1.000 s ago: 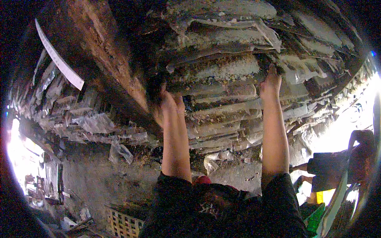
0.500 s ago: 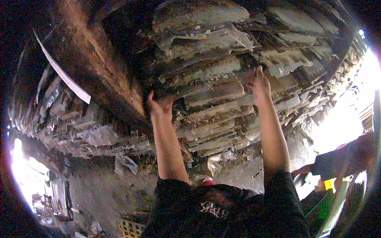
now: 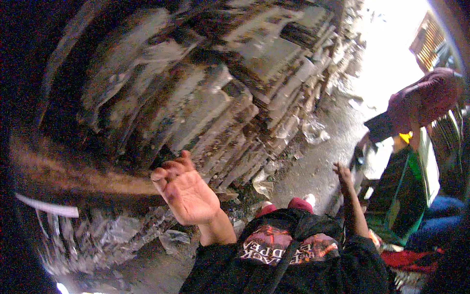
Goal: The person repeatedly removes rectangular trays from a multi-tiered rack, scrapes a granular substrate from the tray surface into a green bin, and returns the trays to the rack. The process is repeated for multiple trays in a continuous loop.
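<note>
On the left, a pale narrow strip [image 3: 49, 206] sits just nearer than a rough brown beam [image 3: 83, 171], which runs towards my left hand [image 3: 188, 193]. That hand is palm up, fingers loosely curled and apart, with nothing visible in the palm; I cannot tell whether its fingertips touch the dark patch beyond them. The stack of dusty flat slabs [image 3: 196, 105] lies far of this hand and to its right, the slabs' long edges slanting from near left to far right. My left hand is the nearer one to it. Further right, over the grey floor [image 3: 313, 152], my right hand [image 3: 343, 177] is raised well apart from the slabs, blurred, its fingers slightly spread, apparently holding nothing. At far right is a co-worker's purple sleeve [image 3: 431, 95].
</note>
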{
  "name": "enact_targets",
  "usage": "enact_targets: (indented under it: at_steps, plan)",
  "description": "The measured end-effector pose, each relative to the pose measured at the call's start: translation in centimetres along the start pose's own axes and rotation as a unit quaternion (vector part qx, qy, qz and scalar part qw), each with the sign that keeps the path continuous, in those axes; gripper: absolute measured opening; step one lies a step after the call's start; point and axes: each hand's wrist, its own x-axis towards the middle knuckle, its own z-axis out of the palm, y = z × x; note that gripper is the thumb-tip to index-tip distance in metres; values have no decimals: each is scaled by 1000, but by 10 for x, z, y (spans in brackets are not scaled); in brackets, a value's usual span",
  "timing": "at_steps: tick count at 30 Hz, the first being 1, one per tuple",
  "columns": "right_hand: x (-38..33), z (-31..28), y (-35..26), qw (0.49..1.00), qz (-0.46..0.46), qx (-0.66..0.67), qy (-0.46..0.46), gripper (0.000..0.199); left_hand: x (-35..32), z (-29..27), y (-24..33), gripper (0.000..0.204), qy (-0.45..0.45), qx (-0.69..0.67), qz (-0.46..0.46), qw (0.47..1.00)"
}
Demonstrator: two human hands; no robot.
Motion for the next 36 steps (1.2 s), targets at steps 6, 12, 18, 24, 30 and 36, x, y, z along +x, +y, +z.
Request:
enact_targets:
  at_steps: [6,12,18,24,30,36]
  plan:
    - [-171,-120,216,937,298,-162,-77,47,2,96,-28,22,-540,-480,-203,661]
    - [-248,-187,255,886,440,-127,-75,47,-61,167,-38,32,-412,-497,-129,753]
    - [-127,-222,225,938,319,-97,-97,49,-51,203,-50,25,-545,-469,-174,672]
    - [119,-142,33,981,-21,124,-145,52,-86,168,-94,21,-543,-337,-252,726]
    - [315,-9,-230,928,-180,267,-188,45,-76,68,-199,26,202,20,-472,858]
    - [401,67,-331,970,-74,198,-117,38,-43,-8,-277,30,306,-75,-424,849]
